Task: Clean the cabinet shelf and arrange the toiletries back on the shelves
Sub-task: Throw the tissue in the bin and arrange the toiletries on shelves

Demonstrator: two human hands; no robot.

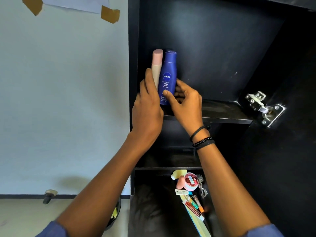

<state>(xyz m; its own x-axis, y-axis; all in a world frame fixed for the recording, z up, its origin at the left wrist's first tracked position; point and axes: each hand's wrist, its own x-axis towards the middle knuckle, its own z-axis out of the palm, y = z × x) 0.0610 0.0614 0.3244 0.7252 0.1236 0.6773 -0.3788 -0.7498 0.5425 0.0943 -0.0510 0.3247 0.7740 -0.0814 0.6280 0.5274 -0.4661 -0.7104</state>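
Note:
A blue Nivea lotion bottle (168, 72) stands upright at the left end of the upper shelf (225, 115) of a black cabinet. Close beside it on its left stands a pink tube (157, 64). My right hand (184, 100) grips the base of the blue bottle, thumb on its front label. My left hand (147, 106) is cupped round the lower part of the pink tube, fingers running up its left side. Both bottle bases are hidden behind my hands.
The open cabinet door carries a metal hinge (263, 106) on the right. A lower shelf (167, 168) lies below. On the dark surface underneath is a pile of toiletries (189, 189): a pink round case, tubes, a comb. A pale wall (59, 100) lies left.

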